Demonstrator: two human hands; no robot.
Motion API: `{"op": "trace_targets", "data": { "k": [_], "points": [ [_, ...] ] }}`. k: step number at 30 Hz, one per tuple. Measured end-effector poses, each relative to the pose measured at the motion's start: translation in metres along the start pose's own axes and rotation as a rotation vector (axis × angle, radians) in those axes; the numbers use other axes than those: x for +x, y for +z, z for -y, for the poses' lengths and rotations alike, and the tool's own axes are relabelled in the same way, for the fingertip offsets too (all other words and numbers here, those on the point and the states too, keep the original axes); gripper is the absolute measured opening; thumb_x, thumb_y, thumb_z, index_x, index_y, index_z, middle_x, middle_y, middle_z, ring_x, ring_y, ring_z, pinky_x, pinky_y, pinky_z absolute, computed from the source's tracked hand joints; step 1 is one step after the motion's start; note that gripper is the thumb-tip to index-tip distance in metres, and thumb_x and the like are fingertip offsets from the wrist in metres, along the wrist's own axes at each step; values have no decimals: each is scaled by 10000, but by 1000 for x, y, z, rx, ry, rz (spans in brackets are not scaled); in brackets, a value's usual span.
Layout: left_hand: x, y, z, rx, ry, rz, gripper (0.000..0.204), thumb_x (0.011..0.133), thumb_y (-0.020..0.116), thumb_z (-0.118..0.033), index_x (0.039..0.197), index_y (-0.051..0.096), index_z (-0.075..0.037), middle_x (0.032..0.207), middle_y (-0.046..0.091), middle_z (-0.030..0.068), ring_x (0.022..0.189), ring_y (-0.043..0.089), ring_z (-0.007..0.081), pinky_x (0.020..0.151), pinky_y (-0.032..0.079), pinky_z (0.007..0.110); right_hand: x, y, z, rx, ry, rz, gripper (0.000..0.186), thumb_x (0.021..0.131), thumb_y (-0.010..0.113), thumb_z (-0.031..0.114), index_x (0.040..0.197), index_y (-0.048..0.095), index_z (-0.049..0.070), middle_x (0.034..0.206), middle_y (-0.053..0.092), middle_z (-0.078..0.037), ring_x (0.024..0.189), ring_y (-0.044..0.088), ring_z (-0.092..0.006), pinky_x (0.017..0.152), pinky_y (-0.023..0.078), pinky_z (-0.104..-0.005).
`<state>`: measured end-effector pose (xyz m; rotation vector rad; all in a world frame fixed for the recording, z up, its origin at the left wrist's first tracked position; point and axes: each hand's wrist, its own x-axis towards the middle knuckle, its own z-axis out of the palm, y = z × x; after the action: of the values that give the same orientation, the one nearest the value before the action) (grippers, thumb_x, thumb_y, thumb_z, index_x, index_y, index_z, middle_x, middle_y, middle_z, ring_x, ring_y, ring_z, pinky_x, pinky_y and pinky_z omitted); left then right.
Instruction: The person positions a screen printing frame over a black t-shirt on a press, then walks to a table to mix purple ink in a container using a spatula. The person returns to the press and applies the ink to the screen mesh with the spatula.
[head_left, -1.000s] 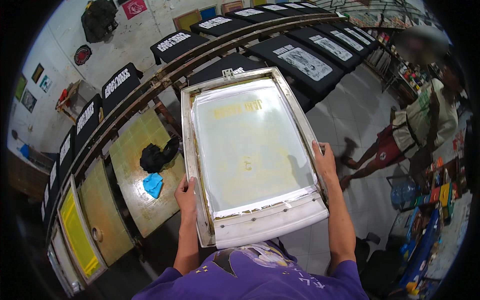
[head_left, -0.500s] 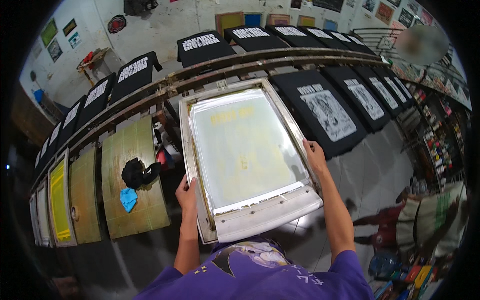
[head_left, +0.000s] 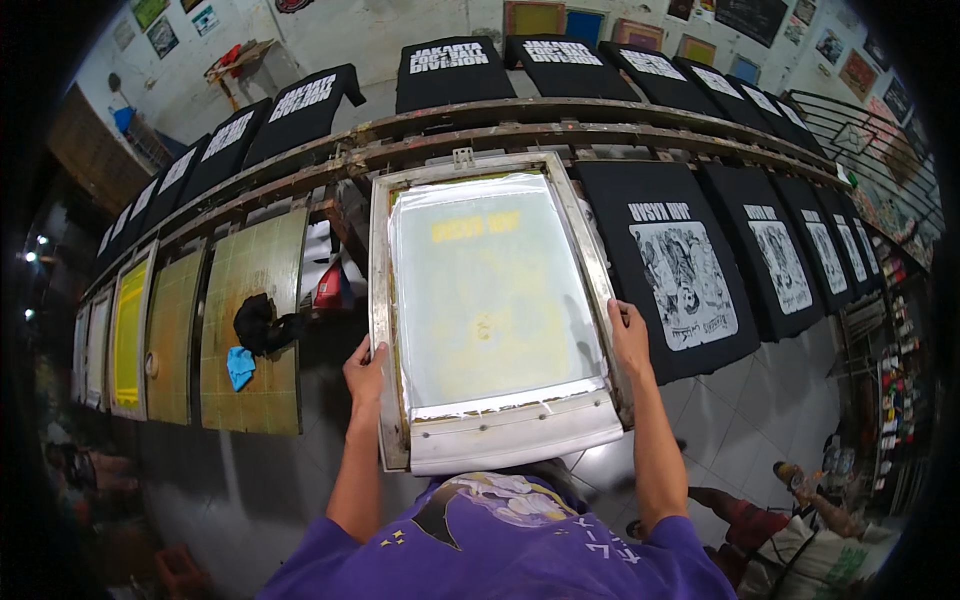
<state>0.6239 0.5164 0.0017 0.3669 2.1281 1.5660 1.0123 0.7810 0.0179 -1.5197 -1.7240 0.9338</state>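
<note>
Just beyond framed screen (head_left: 495,300): rails (head_left: 580,112), black shirts (head_left: 672,270)

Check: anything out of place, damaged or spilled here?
Mildly odd: a black cloth and a blue cloth lie crumpled on a board, while the shirts are spread flat. On the screen, the lower white strip has a ragged edge. No spill shows.

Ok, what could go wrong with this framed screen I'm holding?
If the left hand or right hand slipped, the framed screen could tilt, since each grips only one side. Its right edge looks close to a printed black shirt, though depth is hard to judge, so it might brush it.
</note>
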Motion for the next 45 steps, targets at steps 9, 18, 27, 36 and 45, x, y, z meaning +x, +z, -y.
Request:
{"op": "trace_targets", "data": {
  "k": [9,18,27,36,45],
  "points": [
    [7,11,19,-61,-65,-10,545,893,770,-76,1389,574,37,1010,722,42,797,616,80,747,497,216,-7,9,-5,64,48,19,644,967,644,465,1293,587,-88,1248,650,-299,1209,620,-401,1049,453,-426],
    [8,-8,15,106,153,-225,396,964,713,-247,1273,682,0,1156,727,100,1035,656,139,921,500,282,-59,-40,44,-279,-685,312,685,857,774,365,1339,514,-47,1283,576,-265,1209,549,-412,1080,408,-437],
    [-137,-28,-43,559,679,298,447,811,837,-283,1188,721,-73,1090,700,88,1002,659,245,888,530,364,-136,-62,39,-823,-1124,689,294,840,618,170,1091,620,17,1089,630,-158,1084,586,-308,946,480,-408],
    [-133,-8,-36,838,1002,488,417,615,703,-23,1030,698,-59,1002,665,43,930,622,253,758,536,392,-128,-38,49,-762,-860,425,192,792,591,110,975,618,60,990,632,-95,1001,596,-272,919,449,-405],
    [-95,-1,-74,860,875,492,393,620,707,-6,997,727,-117,1014,714,55,936,677,274,802,567,389,-95,-29,71,-609,-825,242,257,649,657,-18,875,661,103,835,673,-48,865,634,-247,910,447,-435]
  ]
}}
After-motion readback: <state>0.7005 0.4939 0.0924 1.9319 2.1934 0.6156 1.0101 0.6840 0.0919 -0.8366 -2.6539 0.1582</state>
